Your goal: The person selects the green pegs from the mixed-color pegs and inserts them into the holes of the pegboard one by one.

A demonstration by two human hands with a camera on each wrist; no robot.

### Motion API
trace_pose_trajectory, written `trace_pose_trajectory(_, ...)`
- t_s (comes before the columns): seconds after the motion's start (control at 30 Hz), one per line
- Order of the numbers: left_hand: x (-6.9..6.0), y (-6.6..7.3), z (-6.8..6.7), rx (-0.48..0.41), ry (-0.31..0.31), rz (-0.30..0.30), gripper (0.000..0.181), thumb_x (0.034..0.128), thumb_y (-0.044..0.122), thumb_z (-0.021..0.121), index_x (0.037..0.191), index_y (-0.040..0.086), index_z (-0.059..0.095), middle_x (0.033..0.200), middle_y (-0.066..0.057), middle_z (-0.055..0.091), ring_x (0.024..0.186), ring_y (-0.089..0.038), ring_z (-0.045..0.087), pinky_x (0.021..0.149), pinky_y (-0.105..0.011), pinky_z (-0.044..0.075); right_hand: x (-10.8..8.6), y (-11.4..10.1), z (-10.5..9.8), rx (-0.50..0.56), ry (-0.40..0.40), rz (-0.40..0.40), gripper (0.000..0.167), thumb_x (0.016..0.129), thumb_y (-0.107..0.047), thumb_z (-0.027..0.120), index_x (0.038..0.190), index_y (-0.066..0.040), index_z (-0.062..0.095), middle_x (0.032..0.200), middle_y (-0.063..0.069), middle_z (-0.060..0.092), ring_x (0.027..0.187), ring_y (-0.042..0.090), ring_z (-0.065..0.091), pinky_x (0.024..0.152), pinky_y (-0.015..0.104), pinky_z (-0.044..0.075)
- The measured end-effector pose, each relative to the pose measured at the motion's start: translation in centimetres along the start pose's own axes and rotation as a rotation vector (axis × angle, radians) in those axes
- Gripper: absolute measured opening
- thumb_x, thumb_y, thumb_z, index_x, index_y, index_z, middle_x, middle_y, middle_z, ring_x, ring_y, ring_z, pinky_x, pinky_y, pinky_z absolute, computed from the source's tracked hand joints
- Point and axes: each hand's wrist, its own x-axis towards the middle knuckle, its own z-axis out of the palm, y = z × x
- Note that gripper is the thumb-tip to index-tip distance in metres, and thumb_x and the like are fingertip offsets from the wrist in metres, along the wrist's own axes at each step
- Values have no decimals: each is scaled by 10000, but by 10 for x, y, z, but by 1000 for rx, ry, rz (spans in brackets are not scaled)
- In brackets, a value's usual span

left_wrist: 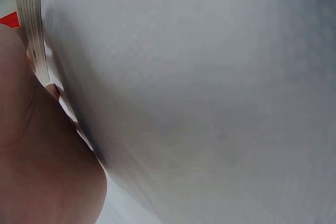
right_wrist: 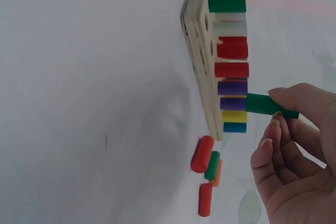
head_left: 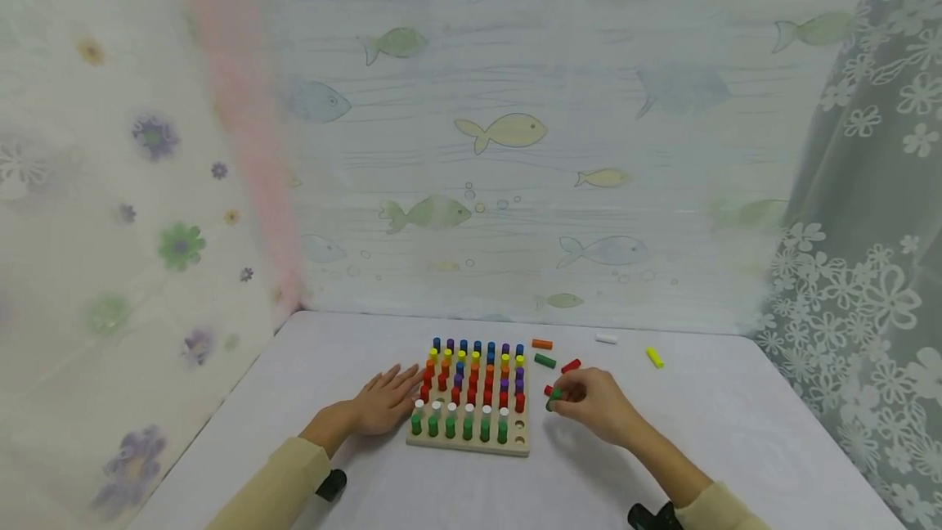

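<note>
A wooden pegboard [head_left: 471, 447] stands on the table with rows of coloured pegs upright in it: green at the front, then white, red, and mixed colours to blue and purple at the back. Two bare holes show at its front right corner. My left hand [head_left: 384, 403] lies palm down with straight fingers against the board's left side; its wrist view catches only part of the hand and the board's edge. Just right of the board, my right hand [head_left: 599, 407] pinches a green peg [right_wrist: 260, 104] between thumb and fingers, held above the table.
Right of the board lie loose pegs: an orange peg [head_left: 542, 343], a green peg [head_left: 545, 361], a red peg [head_left: 571, 366] and another red peg [right_wrist: 202, 154]. Farther off are a white peg [head_left: 607, 339] and a yellow peg [head_left: 655, 357]. Patterned curtains surround the white-covered table [head_left: 706, 407].
</note>
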Motion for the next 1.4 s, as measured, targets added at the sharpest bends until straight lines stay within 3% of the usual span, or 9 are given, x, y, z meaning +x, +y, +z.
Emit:
trace_pose_trajectory(0.3,-1,0,-2,-19,3,30,648,1092,484,350,1645,171,223,1709,-106,181,1563,-421,79,1222,-660,44,-3,-1,7,32,-32,-22,189,876,-134,804,1004,-13,734,825,-10,648,768,169,592,633,223,523)
trace_pose_trajectory(0.73,-3,3,-2,16,-13,-13,610,1100,426,381,1643,183,243,1711,-41,196,1577,-355,98,1241,-611,90,-6,-8,22,43,-85,-32,213,875,-154,806,1028,-17,749,814,-17,641,765,167,575,633,216,505)
trace_pose_trajectory(0.97,2,-4,2,-4,-2,-9,624,1091,439,387,1646,199,229,1718,-28,170,1581,-350,66,1246,-604,48,-5,-8,30,26,-88,-71,164,869,-154,804,980,-43,757,798,-37,641,735,120,573,628,218,502)
trace_pose_trajectory(1.4,-4,6,-6,19,0,-15,612,1093,416,404,1642,196,244,1709,-42,205,1575,-352,117,1240,-609,109,-2,-11,41,65,-143,-55,128,891,-148,785,985,-64,765,814,-44,657,746,118,578,658,209,507)
